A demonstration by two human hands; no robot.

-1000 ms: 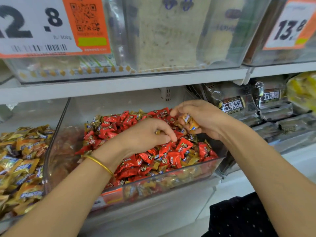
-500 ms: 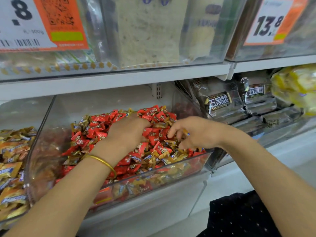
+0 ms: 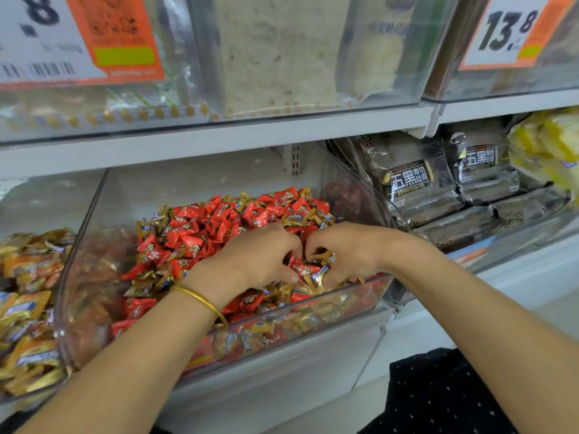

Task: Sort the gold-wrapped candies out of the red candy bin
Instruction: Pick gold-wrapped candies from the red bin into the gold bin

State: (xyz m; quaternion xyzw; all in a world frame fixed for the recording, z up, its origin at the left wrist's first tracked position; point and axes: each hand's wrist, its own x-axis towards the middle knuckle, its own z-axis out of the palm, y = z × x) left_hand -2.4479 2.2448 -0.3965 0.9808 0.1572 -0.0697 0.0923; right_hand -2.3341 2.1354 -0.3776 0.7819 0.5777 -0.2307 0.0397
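Reaching forward with wrists angled inward, the left hand [image 3: 261, 260] and right hand [image 3: 349, 249] nearly touch, knuckles up, fingers curled downward.

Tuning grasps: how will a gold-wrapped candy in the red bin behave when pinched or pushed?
Probably light: small gold-wrapped candy lies loose on the pile. Glossy wrapper looks slippery; crimped ends likely floppy. Pushed, it'd probably slide among red candies, not roll.

Your left hand [image 3: 260, 261] and right hand [image 3: 351, 255] hiding fingertips among candies [image 3: 200, 236], mid-frame; grips not showing. Upper left, price tag [image 3: 62, 42] running off edge, print blurring. Right edge, yellow packs [image 3: 545, 148] getting cropped.
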